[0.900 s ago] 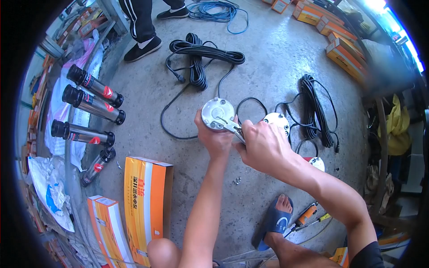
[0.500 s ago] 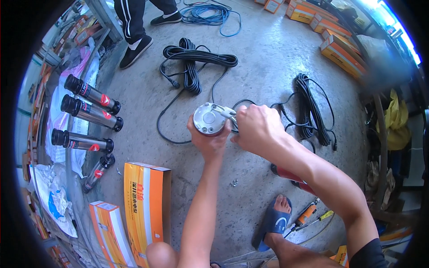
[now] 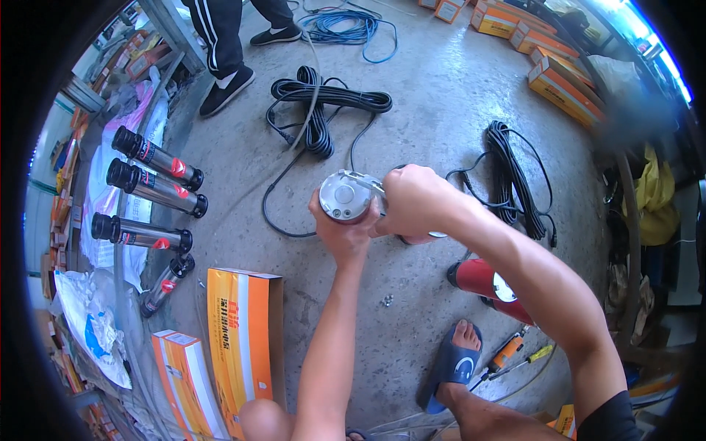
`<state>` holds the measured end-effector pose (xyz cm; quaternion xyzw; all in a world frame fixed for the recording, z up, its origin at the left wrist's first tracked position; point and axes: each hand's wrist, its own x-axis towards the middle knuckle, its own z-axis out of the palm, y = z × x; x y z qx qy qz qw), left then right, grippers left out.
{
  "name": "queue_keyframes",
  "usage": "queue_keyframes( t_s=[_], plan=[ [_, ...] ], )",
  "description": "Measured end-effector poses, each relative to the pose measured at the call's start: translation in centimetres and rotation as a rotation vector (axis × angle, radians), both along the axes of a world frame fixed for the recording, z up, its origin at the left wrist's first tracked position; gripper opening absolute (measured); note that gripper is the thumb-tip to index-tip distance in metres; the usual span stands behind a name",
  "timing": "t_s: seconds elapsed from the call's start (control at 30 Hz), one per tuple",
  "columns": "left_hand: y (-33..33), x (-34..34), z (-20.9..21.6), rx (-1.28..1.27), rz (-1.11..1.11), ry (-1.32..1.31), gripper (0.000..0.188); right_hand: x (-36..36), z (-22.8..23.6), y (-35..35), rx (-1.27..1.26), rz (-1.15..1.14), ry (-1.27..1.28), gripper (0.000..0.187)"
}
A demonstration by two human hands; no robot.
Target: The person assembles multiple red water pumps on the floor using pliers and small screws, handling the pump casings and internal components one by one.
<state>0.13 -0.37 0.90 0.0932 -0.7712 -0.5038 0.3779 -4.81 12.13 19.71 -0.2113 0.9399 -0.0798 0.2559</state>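
Note:
My left hand (image 3: pixel 346 234) is wrapped round a cylindrical pump motor (image 3: pixel 343 192), held with its round silver end facing up. Across the far right edge of that end lies a silver metal tool (image 3: pixel 365 181), apparently pliers, whose rear part my closed right hand (image 3: pixel 415 198) covers. A black cable (image 3: pixel 269 209) runs along the floor to the left of the motor. Just below my right hand, part of another cylinder (image 3: pixel 421 237) shows. Red cylinders (image 3: pixel 471 278) lie beneath my right forearm.
Several silver-black pump tubes (image 3: pixel 151 184) stand at left, beside orange cartons (image 3: pixel 243 338). Coiled black cables (image 3: pixel 316 110) lie ahead. Small metal parts (image 3: pixel 387 300), an orange power screwdriver (image 3: pixel 506 354) and a yellow-handled screwdriver (image 3: pixel 540 354) are on the floor. Another person's shoes (image 3: pixel 226 92) are far left.
My right hand has moved slightly left and turned, covering more of the tool. More of the red cylinders shows under my forearm. A pale cord now crosses the far black coil.

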Motion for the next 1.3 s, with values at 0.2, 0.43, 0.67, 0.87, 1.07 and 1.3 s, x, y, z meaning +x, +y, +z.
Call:
queue_keyframes(
  t_s=[0.2,0.43,0.67,0.87,1.07,1.3],
  plan=[
    [-0.3,-0.1,-0.4,0.053,-0.012,-0.042,0.095,0.7,1.2,-1.4,0.243,0.078,0.124,0.028],
    [0.2,-0.1,0.1,0.080,-0.018,-0.008,0.094,-0.8,1.2,0.0,0.163,0.050,-0.043,0.026],
    [0.0,-0.1,0.1,0.065,-0.037,0.017,0.094,0.9,-0.5,-0.7,0.105,-0.011,0.076,0.028],
    [0.0,-0.4,-0.6,0.054,-0.043,0.040,0.092,2.1,2.9,1.4,0.040,-0.167,0.293,0.035],
    [-0.7,0.8,-3.1,0.181,-0.124,-0.105,0.092,9.4,7.4,7.5,-0.558,-0.179,0.030,0.037],
    [-1.7,-0.4,-3.4,0.159,-0.297,-0.196,0.077,18.9,1.3,12.4,-0.651,-0.363,-0.411,0.048]
  ],
)
